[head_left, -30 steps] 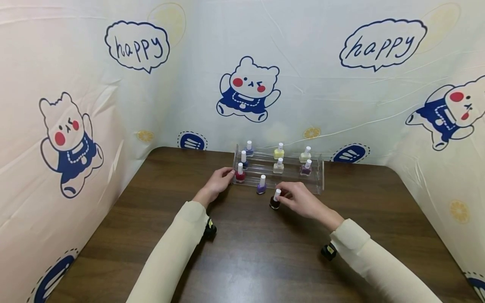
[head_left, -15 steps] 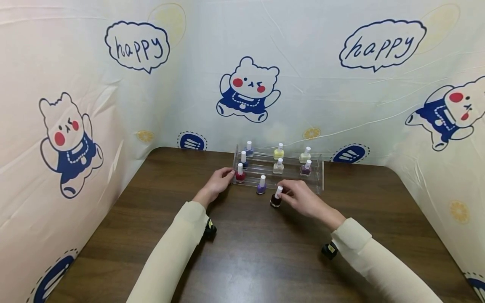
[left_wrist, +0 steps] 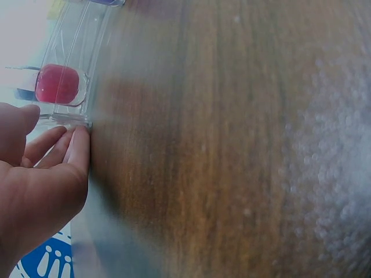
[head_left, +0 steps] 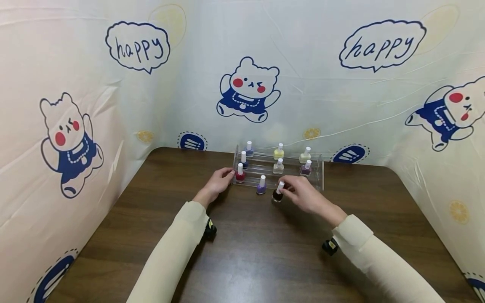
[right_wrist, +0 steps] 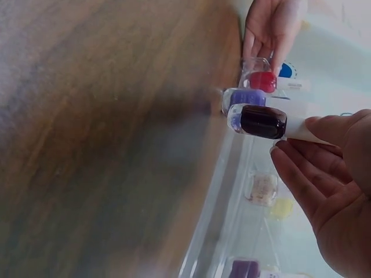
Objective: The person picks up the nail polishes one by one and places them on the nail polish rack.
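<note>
My right hand [head_left: 303, 193] pinches the white cap of a dark, nearly black nail polish bottle [right_wrist: 264, 121] between thumb and fingers. The bottle tilts slightly, close in front of a clear stepped display rack [head_left: 320, 179]. At the rack's left end, the fingertips of my left hand [left_wrist: 52, 168] touch its side with the fingers fairly straight. Just inside that end stands a red polish bottle [left_wrist: 58, 84]. A purple bottle [head_left: 261, 188] stands at the rack's front edge, left of the dark one.
Behind the red bottle are a dark blue bottle [head_left: 244, 162] and a lighter blue one [head_left: 249, 150]. Yellow [head_left: 278, 153], clear glittery [head_left: 278, 168], pale cream [head_left: 305, 157] and plum [head_left: 305, 169] bottles stand on the upper steps. A printed cloth [head_left: 322, 97] hangs behind the wooden table [head_left: 242, 252].
My right hand has moved slightly away from me, toward the rack, carrying the dark nail polish bottle with it. The left hand stays at the rack's end.
</note>
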### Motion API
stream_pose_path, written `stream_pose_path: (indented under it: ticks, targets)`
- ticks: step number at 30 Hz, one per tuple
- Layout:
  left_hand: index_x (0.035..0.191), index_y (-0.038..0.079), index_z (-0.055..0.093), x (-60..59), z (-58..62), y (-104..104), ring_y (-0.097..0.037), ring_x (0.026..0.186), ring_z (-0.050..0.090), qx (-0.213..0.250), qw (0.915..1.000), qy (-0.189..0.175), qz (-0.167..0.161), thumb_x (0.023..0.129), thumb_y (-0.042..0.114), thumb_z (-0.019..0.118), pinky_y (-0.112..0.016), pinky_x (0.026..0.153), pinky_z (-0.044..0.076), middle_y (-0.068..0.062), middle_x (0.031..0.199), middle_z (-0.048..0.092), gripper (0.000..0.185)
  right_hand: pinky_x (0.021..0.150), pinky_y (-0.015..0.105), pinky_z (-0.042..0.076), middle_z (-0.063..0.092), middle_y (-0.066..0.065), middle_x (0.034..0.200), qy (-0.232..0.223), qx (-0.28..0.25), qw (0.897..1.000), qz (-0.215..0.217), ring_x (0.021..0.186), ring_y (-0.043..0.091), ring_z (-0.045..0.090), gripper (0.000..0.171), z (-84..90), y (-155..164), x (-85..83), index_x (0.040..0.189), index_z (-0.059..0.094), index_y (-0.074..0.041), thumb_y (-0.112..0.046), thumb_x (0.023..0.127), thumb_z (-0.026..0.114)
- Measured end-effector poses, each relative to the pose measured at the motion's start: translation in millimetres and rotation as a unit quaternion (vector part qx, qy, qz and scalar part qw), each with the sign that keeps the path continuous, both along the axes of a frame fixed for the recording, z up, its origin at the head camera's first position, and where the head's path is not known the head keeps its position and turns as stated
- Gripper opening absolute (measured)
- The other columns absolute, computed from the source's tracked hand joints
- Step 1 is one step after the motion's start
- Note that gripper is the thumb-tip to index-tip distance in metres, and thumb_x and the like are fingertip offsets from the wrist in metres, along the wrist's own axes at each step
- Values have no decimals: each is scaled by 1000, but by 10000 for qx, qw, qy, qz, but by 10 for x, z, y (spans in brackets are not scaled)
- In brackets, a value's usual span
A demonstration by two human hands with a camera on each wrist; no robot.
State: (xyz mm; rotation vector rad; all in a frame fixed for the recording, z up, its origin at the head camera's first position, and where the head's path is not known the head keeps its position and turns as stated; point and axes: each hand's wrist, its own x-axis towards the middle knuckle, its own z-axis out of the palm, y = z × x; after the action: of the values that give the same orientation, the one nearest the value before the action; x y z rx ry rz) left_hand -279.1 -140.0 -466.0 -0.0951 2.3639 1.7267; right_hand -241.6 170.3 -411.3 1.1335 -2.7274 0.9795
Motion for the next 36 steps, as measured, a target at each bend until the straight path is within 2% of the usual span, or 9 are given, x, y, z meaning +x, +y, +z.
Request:
stream_pose_path:
  ticks: [18, 36]
  targets:
    - [153, 5, 44, -11, 16, -4, -33, 137, 48, -12, 10000, -51, -24, 111, 29, 46, -48, 117, 39, -18, 153, 47, 48, 76, 35, 62, 73, 6, 95, 441, 8, 9990, -103, 86, 18, 71, 12, 82, 44, -154, 109, 68, -1, -4, 98, 68]
    - [152, 4, 45, -5, 1, -3, -32, 136, 48, 51, 10000, -13, -15, 111, 27, 46, -48, 116, 40, -18, 153, 47, 47, 84, 45, 61, 72, 17, 110, 467, 160, 9984, -270, 93, 28, 73, 26, 170, 21, -278, 123, 66, 5, -6, 100, 66]
